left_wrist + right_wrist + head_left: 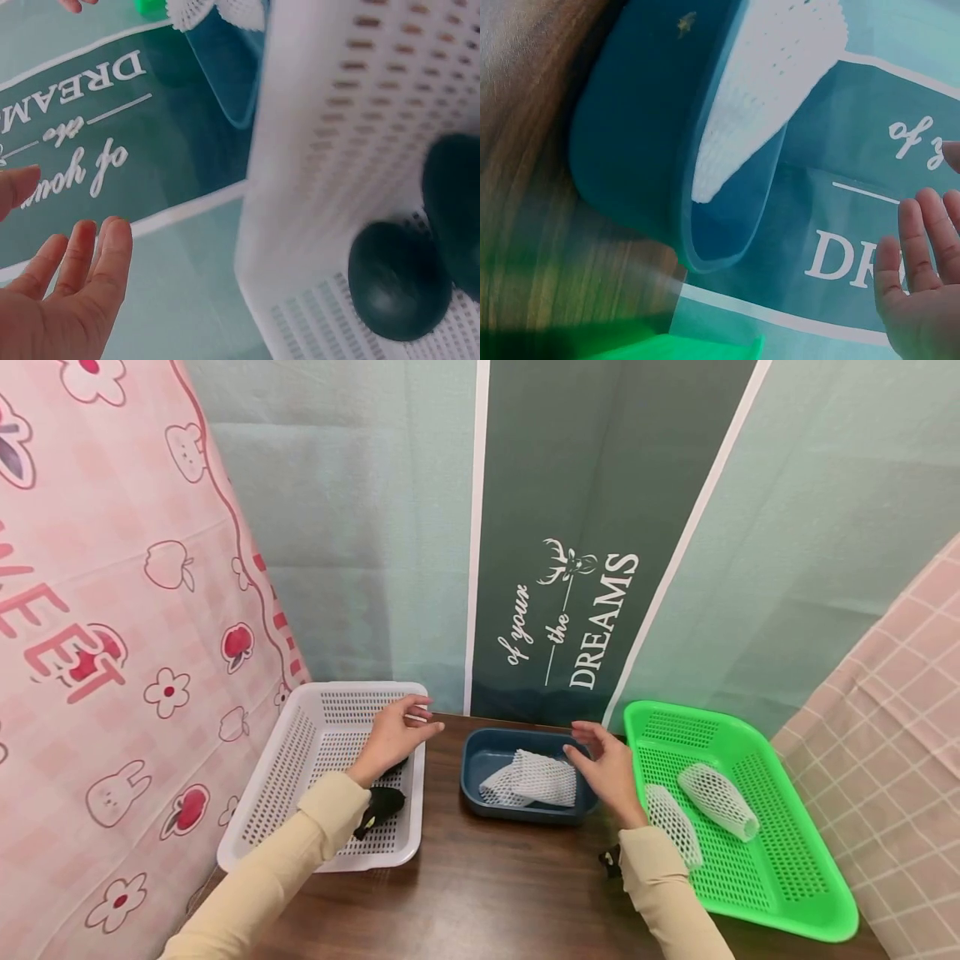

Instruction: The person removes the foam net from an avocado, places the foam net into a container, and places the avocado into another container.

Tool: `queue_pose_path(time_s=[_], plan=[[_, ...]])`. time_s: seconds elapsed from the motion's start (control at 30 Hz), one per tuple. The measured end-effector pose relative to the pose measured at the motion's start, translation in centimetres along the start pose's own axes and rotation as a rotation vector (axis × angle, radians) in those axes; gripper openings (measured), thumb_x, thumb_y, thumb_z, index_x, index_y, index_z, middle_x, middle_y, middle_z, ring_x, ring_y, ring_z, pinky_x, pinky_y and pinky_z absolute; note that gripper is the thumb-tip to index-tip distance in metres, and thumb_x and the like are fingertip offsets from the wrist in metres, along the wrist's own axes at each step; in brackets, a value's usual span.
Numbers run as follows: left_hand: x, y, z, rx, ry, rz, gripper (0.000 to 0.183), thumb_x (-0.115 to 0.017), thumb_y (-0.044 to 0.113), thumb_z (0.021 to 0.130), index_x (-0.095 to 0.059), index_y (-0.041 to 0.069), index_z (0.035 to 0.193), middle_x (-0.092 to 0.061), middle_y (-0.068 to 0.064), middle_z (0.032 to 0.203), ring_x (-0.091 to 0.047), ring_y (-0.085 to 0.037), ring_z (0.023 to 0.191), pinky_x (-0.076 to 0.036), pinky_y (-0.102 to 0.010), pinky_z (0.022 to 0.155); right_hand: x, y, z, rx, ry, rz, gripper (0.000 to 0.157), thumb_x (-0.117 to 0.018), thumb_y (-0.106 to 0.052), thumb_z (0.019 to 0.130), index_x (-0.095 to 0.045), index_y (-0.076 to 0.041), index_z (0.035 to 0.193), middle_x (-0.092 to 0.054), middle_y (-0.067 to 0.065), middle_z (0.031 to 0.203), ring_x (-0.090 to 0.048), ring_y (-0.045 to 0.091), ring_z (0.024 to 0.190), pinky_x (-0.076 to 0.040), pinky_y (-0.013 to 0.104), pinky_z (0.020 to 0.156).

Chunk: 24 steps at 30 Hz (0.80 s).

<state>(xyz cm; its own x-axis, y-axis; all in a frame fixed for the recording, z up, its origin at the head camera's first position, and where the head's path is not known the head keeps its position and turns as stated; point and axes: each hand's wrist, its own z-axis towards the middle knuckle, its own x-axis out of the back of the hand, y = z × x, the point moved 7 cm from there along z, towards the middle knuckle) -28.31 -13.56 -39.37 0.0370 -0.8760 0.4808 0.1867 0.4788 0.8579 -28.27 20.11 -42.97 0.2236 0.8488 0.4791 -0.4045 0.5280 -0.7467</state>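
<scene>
My left hand [396,737] hovers over the right side of a white perforated basket [258,810], fingers loosely extended and holding nothing. Two dark, smooth oval things [397,281] lie in that basket, partly covered by my arm in the head view. My right hand [609,770] is raised between a dark blue bin [480,743] and a green basket [813,860], its fingers apart and nothing in them. White foam net sleeves [546,778] lie overlapping in the blue bin. Two more sleeves [718,802] rest in the green basket, one partly behind my right forearm.
All three containers stand on a brown wooden table [480,885]. Behind them hangs a green curtain [375,527] with white lettering. A pink patterned cloth [150,652] borders the left side, and a checked cloth [900,710] the right.
</scene>
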Motion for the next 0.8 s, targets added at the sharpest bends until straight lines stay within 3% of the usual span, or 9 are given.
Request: queue_pose_path(time_s=[0.17, 0.3, 0.43, 0.53, 0.7, 0.8], plan=[[-1.6, 1.0, 0.2, -0.019, -0.013, -0.048, 0.042, -0.077, 0.012, 0.082, -0.063, 0.002, 0.121, -0.068, -0.014, 0.103, -0.066, -0.029, 0.091, -0.055, -0.038, 0.075, 0.9, -0.3, 0.2, 0.017, 0.032, 0.013, 0.034, -0.077, -0.004, 0.082, -0.066, -0.003, 0.115, -0.069, 0.015, 0.103, -0.066, 0.031, 0.095, -0.053, 0.045, 0.080], [-2.9, 1.3, 0.4, -0.021, -0.019, -0.072, 0.041, -0.078, 0.012, 0.082, -0.064, 0.003, 0.120, -0.068, -0.014, 0.102, -0.067, -0.026, 0.089, -0.055, -0.037, 0.075, 1.6, -0.5, 0.3, 0.025, 0.023, 0.008, 0.035, -0.076, -0.001, 0.082, -0.065, -0.001, 0.116, -0.068, 0.016, 0.105, -0.066, 0.031, 0.095, -0.054, 0.032, 0.078], [-3.8, 1.6, 0.5, -0.042, -0.011, -0.107, 0.041, -0.078, 0.012, 0.081, -0.065, 0.004, 0.119, -0.069, -0.013, 0.101, -0.068, -0.024, 0.088, -0.055, -0.036, 0.074, 2.4, -0.8, 0.3, 0.026, 0.022, 0.001, 0.035, -0.074, 0.000, 0.084, -0.063, 0.001, 0.118, -0.067, 0.018, 0.108, -0.064, 0.033, 0.097, -0.054, 0.037, 0.079], [-4.5, 2.1, 0.4, -0.058, -0.013, -0.127, 0.040, -0.078, 0.011, 0.081, -0.065, 0.005, 0.118, -0.068, -0.011, 0.101, -0.068, -0.023, 0.088, -0.055, -0.035, 0.075, 2.9, -0.8, 0.3, 0.027, 0.030, 0.005, 0.036, -0.073, 0.001, 0.085, -0.062, 0.003, 0.119, -0.066, 0.020, 0.109, -0.064, 0.035, 0.097, -0.052, 0.047, 0.080], [-5.6, 2.6, 0.2, -0.055, -0.052, -0.123, 0.044, -0.078, 0.014, 0.083, -0.062, 0.006, 0.123, -0.066, -0.008, 0.104, -0.066, -0.021, 0.094, -0.054, -0.036, 0.081, 3.6, -0.5, 0.3, 0.026, 0.053, 0.041, 0.036, -0.073, 0.005, 0.083, -0.062, 0.007, 0.118, -0.066, 0.023, 0.106, -0.065, 0.040, 0.093, -0.054, 0.035, 0.079], [-6.3, 2.9, 0.0, -0.060, -0.067, -0.124, 0.046, -0.078, 0.016, 0.084, -0.061, 0.006, 0.125, -0.065, -0.010, 0.108, -0.066, -0.023, 0.096, -0.054, -0.036, 0.082, 4.0, -0.4, 0.2, 0.015, 0.061, 0.020, 0.036, -0.074, 0.002, 0.083, -0.063, 0.004, 0.118, -0.067, 0.021, 0.105, -0.066, 0.035, 0.092, -0.053, 0.024, 0.079]])
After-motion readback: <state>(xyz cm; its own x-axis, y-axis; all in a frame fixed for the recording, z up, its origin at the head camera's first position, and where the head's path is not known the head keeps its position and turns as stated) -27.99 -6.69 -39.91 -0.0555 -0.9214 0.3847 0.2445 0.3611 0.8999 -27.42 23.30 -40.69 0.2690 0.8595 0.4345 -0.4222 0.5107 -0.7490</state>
